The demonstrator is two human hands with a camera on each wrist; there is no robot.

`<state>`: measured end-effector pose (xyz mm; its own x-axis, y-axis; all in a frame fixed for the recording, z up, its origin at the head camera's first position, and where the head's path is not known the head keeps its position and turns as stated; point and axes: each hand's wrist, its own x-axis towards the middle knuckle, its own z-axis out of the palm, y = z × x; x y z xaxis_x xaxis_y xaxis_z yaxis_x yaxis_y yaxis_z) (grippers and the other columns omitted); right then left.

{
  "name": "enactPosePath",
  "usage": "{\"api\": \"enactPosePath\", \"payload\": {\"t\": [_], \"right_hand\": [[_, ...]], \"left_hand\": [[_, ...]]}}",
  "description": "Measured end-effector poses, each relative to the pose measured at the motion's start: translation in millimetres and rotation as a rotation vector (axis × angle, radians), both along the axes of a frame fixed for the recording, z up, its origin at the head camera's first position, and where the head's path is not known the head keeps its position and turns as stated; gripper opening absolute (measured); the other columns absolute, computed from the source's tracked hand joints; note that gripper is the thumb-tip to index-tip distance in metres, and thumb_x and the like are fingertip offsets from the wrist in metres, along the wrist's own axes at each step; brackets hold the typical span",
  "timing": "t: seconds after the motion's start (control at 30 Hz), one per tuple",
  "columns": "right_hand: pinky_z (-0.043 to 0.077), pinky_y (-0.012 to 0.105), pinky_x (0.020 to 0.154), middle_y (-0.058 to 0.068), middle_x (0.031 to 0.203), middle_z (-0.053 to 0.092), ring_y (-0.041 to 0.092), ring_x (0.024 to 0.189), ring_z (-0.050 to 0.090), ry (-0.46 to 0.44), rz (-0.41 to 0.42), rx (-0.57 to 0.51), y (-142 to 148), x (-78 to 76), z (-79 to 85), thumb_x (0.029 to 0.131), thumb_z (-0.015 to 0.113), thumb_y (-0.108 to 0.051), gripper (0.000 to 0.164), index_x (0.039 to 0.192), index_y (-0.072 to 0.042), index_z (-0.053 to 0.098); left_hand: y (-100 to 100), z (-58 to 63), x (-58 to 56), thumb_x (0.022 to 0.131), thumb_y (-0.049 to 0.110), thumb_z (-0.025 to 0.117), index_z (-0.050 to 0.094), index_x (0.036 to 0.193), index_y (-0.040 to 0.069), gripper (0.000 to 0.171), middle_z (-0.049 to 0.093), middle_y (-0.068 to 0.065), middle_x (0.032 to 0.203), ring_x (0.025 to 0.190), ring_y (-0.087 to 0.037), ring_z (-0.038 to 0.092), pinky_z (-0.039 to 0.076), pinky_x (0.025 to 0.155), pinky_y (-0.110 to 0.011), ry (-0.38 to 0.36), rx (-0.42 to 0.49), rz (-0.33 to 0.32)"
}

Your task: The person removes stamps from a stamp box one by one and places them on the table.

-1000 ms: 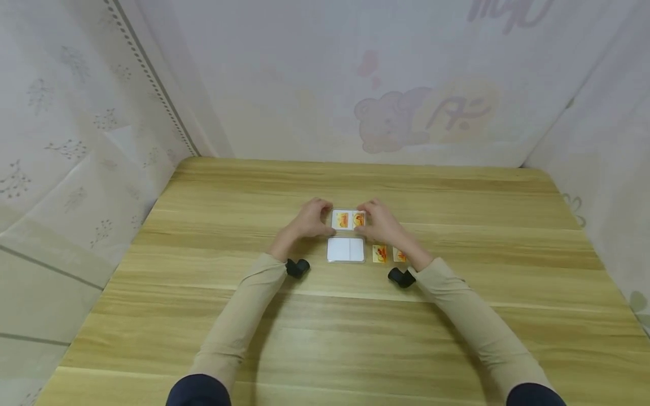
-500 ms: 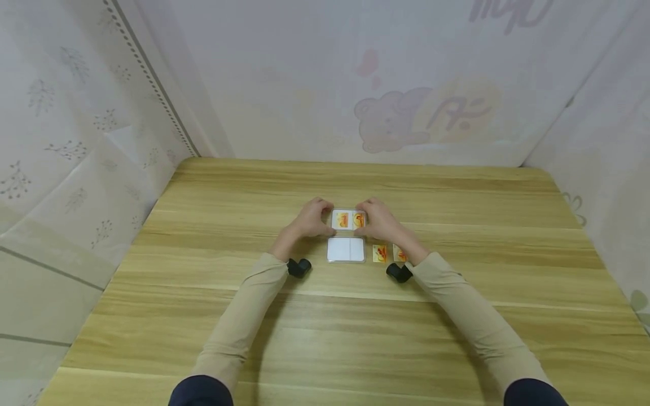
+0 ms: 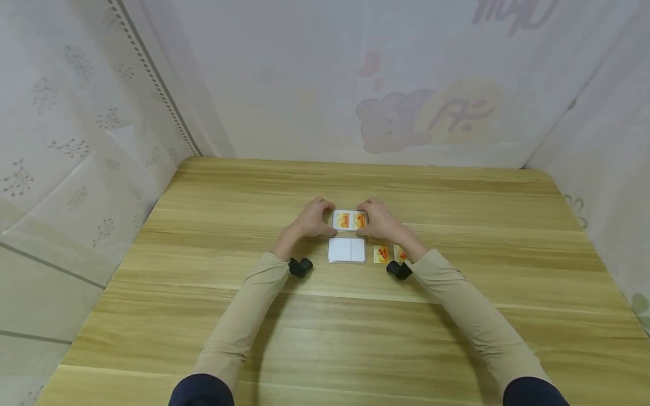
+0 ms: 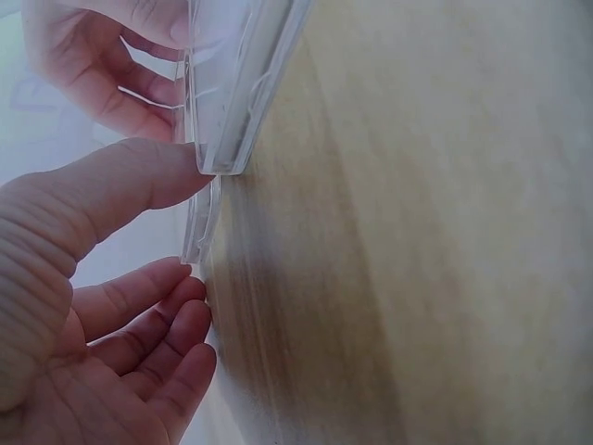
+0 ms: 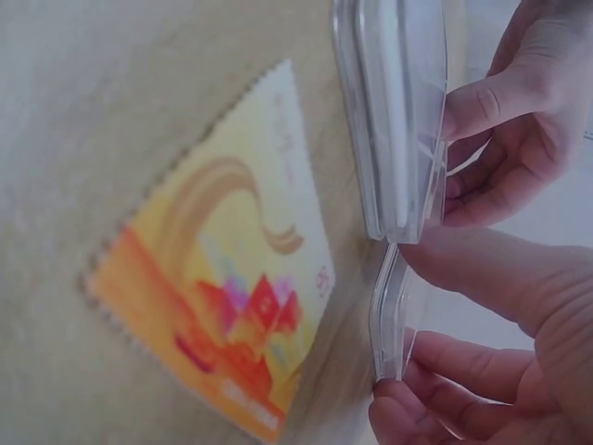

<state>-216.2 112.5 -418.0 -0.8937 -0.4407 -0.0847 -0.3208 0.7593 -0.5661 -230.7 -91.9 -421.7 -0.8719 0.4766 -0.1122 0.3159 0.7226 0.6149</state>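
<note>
On the table lies a clear plastic stamp case (image 3: 351, 220) with two orange-and-yellow stamps on its white insert. My left hand (image 3: 310, 220) holds its left end between thumb and fingers, and my right hand (image 3: 378, 220) does the same at its right end. Just nearer to me sits a second clear case (image 3: 339, 250), its two white fields bare. The left wrist view catches this near case (image 4: 227, 102) edge-on, beside the left thumb. Right of it lie two loose stamps: one yellow-orange stamp (image 3: 380, 254), and another stamp (image 3: 400, 253) partly hidden by my right wrist.
The wood-grain table (image 3: 325, 332) stretches around the cases. A pale printed curtain (image 3: 284, 90) hangs along its back and sides. Black camera mounts, the left mount (image 3: 301, 268) and the right mount (image 3: 399, 270), stick out from my wrists near the tabletop.
The right wrist has drawn back slightly, so more of the right-hand loose stamp showed half a second ago than at first. Both hands stay at the far case's ends.
</note>
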Motion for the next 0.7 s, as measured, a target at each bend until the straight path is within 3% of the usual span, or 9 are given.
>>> {"api": "enactPosePath", "payload": {"t": [0.3,0.7], "right_hand": [[0.041,0.042,0.094,0.023,0.122,0.049,0.033,0.109,0.048,0.003,0.012,-0.011,2.7,-3.1,-2.3,0.074,0.078,-0.014,0.062,0.125,0.01,0.051],[0.042,0.042,0.091,0.021,0.118,0.051,0.031,0.104,0.049,0.025,0.021,-0.022,4.6,-3.3,-2.7,0.072,0.078,-0.013,0.062,0.123,0.01,0.052]], "left_hand": [[0.2,-1.1,-1.6,0.071,0.013,0.079,0.053,0.124,-0.008,0.063,0.052,-0.018,0.119,0.112,-0.029,0.048,0.037,0.1,-0.036,0.022,-0.005,-0.008],[1.4,1.4,0.0,0.071,0.012,0.08,0.051,0.125,-0.008,0.065,0.051,-0.019,0.122,0.115,-0.03,0.047,0.037,0.101,-0.036,-0.002,-0.018,0.0]]}}
